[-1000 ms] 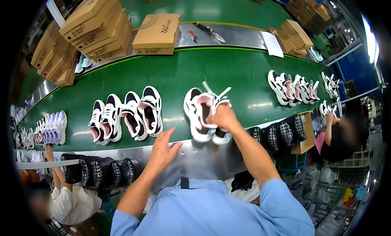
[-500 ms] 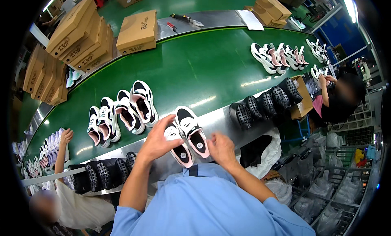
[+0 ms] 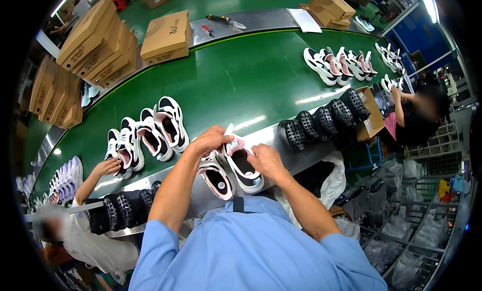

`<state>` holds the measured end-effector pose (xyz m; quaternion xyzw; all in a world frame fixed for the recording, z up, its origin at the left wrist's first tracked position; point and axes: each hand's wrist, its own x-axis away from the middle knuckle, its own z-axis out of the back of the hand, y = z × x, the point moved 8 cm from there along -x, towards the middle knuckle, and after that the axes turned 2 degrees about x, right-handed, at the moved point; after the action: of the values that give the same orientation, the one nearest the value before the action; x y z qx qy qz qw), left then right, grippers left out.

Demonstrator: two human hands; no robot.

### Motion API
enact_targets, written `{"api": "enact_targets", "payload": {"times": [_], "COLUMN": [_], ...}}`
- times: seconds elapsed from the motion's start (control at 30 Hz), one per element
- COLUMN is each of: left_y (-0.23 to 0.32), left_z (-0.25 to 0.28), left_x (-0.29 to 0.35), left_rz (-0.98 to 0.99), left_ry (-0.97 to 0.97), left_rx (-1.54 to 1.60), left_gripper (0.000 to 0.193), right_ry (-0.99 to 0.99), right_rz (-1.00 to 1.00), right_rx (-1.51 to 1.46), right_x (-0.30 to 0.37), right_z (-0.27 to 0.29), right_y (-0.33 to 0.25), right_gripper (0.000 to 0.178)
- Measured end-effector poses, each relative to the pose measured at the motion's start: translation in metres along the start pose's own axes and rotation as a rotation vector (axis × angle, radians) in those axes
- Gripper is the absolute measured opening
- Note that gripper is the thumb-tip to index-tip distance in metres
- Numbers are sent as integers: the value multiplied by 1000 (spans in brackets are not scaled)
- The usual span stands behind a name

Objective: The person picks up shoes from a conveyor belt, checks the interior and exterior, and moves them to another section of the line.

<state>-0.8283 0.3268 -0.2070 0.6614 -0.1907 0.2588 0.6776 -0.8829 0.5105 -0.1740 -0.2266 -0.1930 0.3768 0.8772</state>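
Two white, black and pink sneakers rest side by side on the metal edge in front of me. On the right sneaker (image 3: 249, 174), the tongue is lifted and its pink lining shows. My left hand (image 3: 210, 139) pinches a white strap or flap at the top of that opening. Closed on the right side of the same shoe's collar is my right hand (image 3: 267, 161). The left sneaker (image 3: 218, 180) sits beneath my left forearm, untouched by my fingers, with a round white sticker on its insole.
Several sneakers (image 3: 170, 125) stand on the green belt (image 3: 241, 75) at left, where a co-worker's hand (image 3: 108, 167) touches the nearest. More sneakers (image 3: 321, 65) stand far right. Black studded forms (image 3: 291, 135) line the metal edge. Shoe boxes (image 3: 168, 37) are stacked beyond the belt.
My left hand has gone from the shoes' side to the right sneaker's opening, and the tongue is now raised. My right hand has closed on the collar. A co-worker's hand has reached the left row.
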Motion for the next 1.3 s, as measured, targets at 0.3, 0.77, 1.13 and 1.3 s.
{"api": "enact_targets", "payload": {"times": [0.3, 0.77, 1.13, 1.3], "left_y": [-14, 3, 6, 14], "left_z": [-15, -34, -34, -30], "left_x": [2, 28, 26, 39], "left_rz": [52, -133, -145, 82], "left_ry": [41, 214, 218, 203], "left_rx": [-26, -298, -339, -351], "left_gripper": [25, 33, 39, 48], "right_ry": [126, 638, 396, 594], "right_rz": [111, -578, -332, -224], "right_rx": [-99, 324, 961, 888], "right_x": [20, 71, 41, 56], "right_z": [-34, 277, 235, 258], "right_y": [19, 265, 252, 191], "right_gripper": [26, 71, 56, 42]}}
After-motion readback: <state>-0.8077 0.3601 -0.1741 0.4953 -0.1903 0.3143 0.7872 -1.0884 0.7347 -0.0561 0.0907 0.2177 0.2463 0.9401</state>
